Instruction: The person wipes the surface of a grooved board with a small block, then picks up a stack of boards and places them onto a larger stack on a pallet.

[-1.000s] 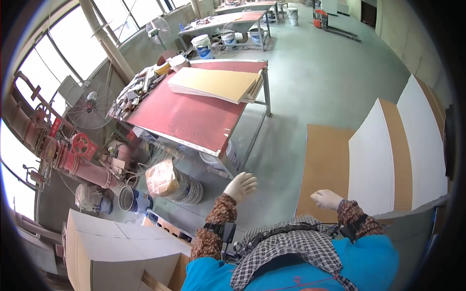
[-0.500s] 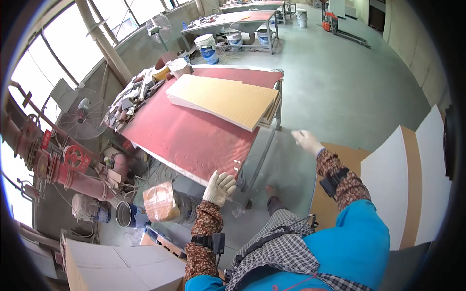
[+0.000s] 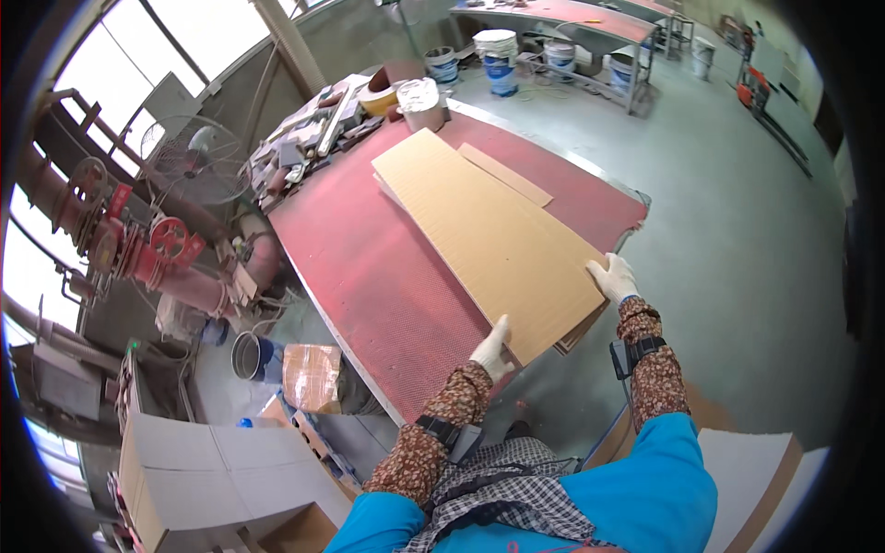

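Note:
A long tan cardboard sheet (image 3: pixel 502 249) lies on top of a stack of boards on a red-topped table (image 3: pixel 369 304). My left hand (image 3: pixel 494 350), in a white glove, closes on the sheet's near left corner, thumb on top and fingers hidden below. At the near right corner, my gloved right hand (image 3: pixel 616 278) grips the same sheet, its thumb over the upper face. Edges of more boards show under the near end, by my right hand. Beyond the sheet, a narrower tan strip (image 3: pixel 507 175) peeks out on the tabletop.
Sanding blocks and scraps (image 3: pixel 300 152) crowd the table's far left, beside a white bucket (image 3: pixel 421 103). A taped carton (image 3: pixel 312 378) stands left of the table. Open boxes (image 3: pixel 221 470) sit at lower left, white panels (image 3: pixel 751 479) at lower right. Pipes (image 3: pixel 175 276) and a fan (image 3: pixel 195 158) line the left.
Both hands have come forward from free air onto the sheet's near corners and closed. The sheet now lies turned relative to the strip beneath. My view has swung left and nearer the table.

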`<state>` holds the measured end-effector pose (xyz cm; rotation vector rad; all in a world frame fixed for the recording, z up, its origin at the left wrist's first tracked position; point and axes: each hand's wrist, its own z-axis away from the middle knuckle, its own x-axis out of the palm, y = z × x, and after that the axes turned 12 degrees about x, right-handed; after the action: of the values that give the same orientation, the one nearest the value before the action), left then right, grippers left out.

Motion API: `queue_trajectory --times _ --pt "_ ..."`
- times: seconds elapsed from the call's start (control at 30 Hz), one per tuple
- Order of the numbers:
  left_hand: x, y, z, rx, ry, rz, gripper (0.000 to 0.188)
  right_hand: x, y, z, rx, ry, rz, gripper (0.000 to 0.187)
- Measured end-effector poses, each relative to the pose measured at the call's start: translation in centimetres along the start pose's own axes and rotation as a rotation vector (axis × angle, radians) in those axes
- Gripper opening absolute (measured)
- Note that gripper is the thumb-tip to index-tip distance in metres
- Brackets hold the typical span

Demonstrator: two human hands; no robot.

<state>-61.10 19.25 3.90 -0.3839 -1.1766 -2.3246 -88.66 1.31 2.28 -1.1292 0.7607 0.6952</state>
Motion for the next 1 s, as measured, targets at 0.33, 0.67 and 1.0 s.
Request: queue_trajectory --times 0.33,0.67,1.0 --pt "1.0 -1.6 -2.6 0.134 0.120 0.255 0.064 -0.5 -1.1 0.7 0.030 0.008 0.138 0.068" --pt "-0.2 -0.6 -0.3 0.095 0.096 0.239 0.063 0.8 -1.4 3.9 0.067 0.162 0.210 0.063" --pt "-0.9 0.1 0.2 0.063 0.110 0.247 0.060 1.2 -1.7 7.3 0.050 0.083 0.202 0.061"
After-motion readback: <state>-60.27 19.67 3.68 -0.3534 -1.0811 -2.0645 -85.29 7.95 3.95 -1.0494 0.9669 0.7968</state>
